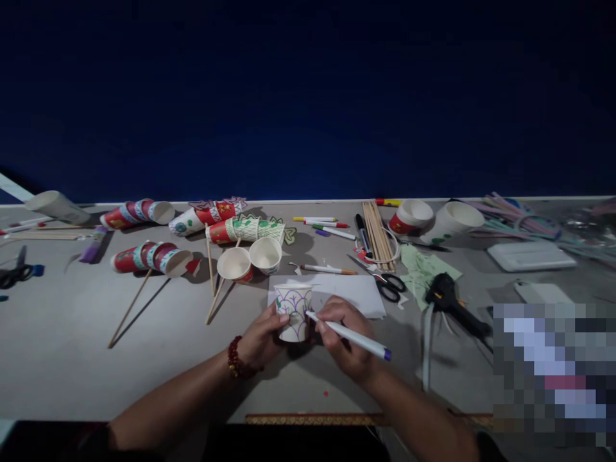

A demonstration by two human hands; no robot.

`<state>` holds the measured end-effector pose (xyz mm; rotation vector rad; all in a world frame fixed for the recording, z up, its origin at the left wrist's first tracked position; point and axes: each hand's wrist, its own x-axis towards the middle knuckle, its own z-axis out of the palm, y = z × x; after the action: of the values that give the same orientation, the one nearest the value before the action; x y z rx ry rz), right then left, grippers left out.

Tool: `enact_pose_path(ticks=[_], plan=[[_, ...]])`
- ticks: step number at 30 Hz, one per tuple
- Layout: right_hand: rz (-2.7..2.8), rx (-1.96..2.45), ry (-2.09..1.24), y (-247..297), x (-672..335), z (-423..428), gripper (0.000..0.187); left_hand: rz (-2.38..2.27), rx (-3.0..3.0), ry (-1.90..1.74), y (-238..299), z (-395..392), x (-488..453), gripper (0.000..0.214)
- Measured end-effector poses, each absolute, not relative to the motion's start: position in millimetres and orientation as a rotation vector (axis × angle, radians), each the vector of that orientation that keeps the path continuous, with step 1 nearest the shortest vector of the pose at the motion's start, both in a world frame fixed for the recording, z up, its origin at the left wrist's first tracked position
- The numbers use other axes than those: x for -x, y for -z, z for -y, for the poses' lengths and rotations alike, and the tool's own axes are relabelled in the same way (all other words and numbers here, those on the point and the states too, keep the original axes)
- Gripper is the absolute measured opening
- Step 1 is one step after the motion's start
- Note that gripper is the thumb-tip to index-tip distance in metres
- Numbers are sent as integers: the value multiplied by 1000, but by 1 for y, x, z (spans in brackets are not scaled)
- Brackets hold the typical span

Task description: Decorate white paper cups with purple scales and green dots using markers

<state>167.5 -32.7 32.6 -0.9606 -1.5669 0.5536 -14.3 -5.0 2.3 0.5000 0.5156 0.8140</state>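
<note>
My left hand (264, 335), with a red bead bracelet (234, 357) at its wrist, is closed round a white paper cup (293, 326). Purple scalloped lines cover much of the cup's side, and a little green shows at its left. In my right hand (350, 340) is a white marker pen (359, 339) with a purple end; its tip meets the cup's right side or is very close to it. Behind the cup lies a stack of white paper (344, 292). Two upright paper cups, one with red (234, 264) and one white (265, 255), stand just beyond my left hand.
Decorated cup figures (149, 258) on sticks lie at the left and centre. Loose markers (320, 224), wooden sticks (378, 234), black scissors (391, 287) and green paper (423, 269) lie behind. To the right are a black glue gun (455, 305) and a white box (532, 255).
</note>
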Motion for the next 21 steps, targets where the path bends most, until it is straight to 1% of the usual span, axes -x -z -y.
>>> enact_pose_path(ticks=[4,12,21], plan=[[1586,955,-560,-33,-168,32,12,-531,-537,-810,-6,4,14,40],[1605,969,-568,-37,-167,33,13,-529,-541,-802,-12,4,13,42],[1596,951,-548,-37,-168,33,13,-520,-542,-800,-5,4,16,41]])
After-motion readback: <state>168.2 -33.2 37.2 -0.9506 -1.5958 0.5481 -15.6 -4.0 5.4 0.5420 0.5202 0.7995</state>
